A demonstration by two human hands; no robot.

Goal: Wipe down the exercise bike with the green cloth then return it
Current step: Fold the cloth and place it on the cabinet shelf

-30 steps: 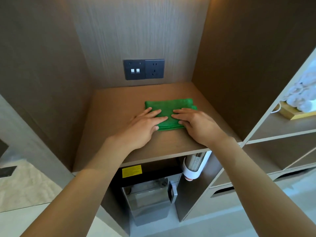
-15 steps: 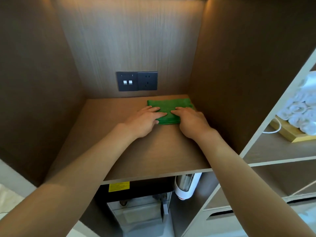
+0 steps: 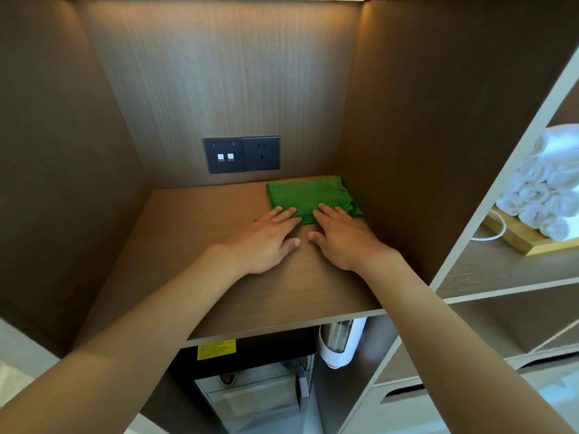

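Observation:
The green cloth (image 3: 308,197) lies folded flat on the wooden shelf (image 3: 194,245), pushed into the back right corner of the alcove. My left hand (image 3: 266,239) rests palm down on the shelf, and only its fingertips touch the cloth's near edge. My right hand (image 3: 343,239) lies flat beside it, fingertips on the same near edge. Both hands have fingers spread and grip nothing. No exercise bike is in view.
A black socket and switch plate (image 3: 241,154) sits on the back wall. Wooden side walls close in the alcove. Rolled white towels (image 3: 545,189) on a wooden tray fill the shelf to the right. A cup dispenser (image 3: 340,346) and an appliance stand below.
The cloth has slid farther back and right into the corner. Both hands now cover only its near edge instead of most of it. The camera has moved closer.

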